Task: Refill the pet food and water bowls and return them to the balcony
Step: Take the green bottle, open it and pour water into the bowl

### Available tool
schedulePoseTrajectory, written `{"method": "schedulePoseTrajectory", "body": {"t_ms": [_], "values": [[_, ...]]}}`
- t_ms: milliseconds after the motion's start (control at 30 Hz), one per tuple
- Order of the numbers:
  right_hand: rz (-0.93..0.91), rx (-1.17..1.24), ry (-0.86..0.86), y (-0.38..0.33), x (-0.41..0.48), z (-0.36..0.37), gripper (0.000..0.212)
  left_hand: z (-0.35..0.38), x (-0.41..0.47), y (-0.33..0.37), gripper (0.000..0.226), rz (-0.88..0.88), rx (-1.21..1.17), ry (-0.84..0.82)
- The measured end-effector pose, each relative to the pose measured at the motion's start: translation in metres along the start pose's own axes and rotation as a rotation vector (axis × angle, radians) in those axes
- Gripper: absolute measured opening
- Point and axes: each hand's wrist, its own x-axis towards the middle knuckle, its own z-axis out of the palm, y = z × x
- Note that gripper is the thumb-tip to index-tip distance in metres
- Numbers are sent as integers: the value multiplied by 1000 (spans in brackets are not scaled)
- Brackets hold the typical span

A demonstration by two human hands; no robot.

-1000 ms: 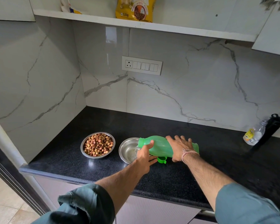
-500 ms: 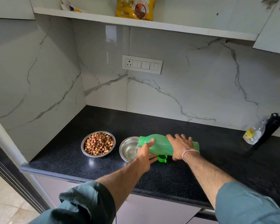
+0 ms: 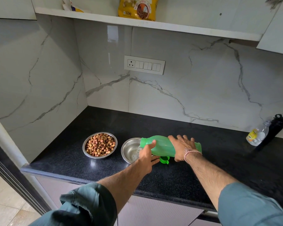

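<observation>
- The bottle [image 3: 162,145] lies almost flat above the counter [image 3: 219,160]. Its long axis runs left to right, with the open mouth at the left end over the near right edge of the water bowl [image 3: 129,149].
- A thin stream of water falls from the mouth into that bowl, which looks only shallowly filled (the level is hard to read through the glare).
- The left hand [image 3: 147,156] is the nearer one to the bowl. It cradles the bottle's neck, with the thumb hooked over the top and the fingers [image 3: 155,159] lying fairly straight and together underneath.
- The right hand [image 3: 181,147] lies over the fat rear half of the bottle. Its fingers [image 3: 180,137] are spread and wrapped over the far side, and the thumb is out of sight below.
- The coming move probably turns on the bottle's tilt. Raising the right end would pour faster, and dropping it would stop the flow, while the left hand keeps the mouth inside the rim.
- The food bowl [image 3: 84,149] stands just left of the water bowl, apart from it and already heaped with kibble.
- The cap [image 3: 164,160] sits on the counter under the bottle, beside the left fingertips.
</observation>
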Motion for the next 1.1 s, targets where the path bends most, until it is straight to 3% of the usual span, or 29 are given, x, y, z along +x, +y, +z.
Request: {"method": "schedulePoseTrajectory", "body": {"t_ms": [1100], "values": [[-4,-22,13,-1,3,-3,106,2,-5,0,46,0,1,6]]}}
